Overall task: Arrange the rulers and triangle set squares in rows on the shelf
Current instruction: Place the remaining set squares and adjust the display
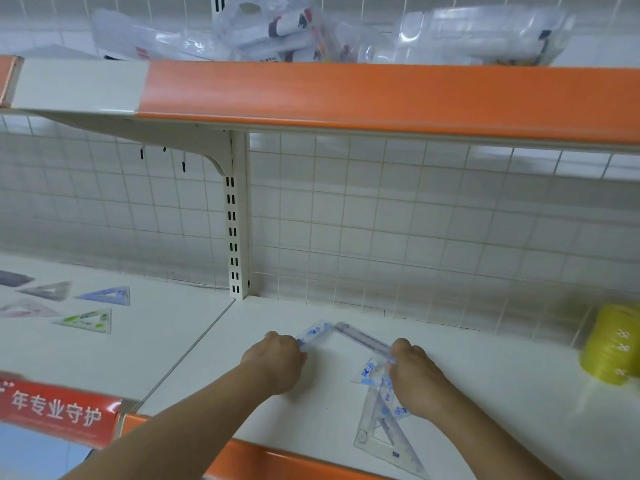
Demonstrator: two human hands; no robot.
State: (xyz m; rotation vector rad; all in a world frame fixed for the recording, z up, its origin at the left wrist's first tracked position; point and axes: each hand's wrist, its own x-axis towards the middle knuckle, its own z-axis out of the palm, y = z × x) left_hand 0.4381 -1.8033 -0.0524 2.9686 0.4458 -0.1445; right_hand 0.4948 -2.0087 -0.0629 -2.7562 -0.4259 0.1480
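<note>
On the white shelf [485,393] my left hand [277,362] grips the near end of a clear ruler with blue print [316,331], which points away to the right. My right hand [414,374] grips the near end of a second clear ruler [362,337]; the two far ends meet in a peak. Under my right wrist lie clear triangle set squares [384,434], overlapping. On the shelf section to the left, several coloured set squares [90,320] lie in rows.
An upper shelf with an orange front strip [381,95] hangs overhead, carrying clear packets of stationery [294,32]. A white wire grid [415,220] backs the shelf. A yellow roll [613,344] stands at the right. A red label strip [55,410] runs along the left front edge.
</note>
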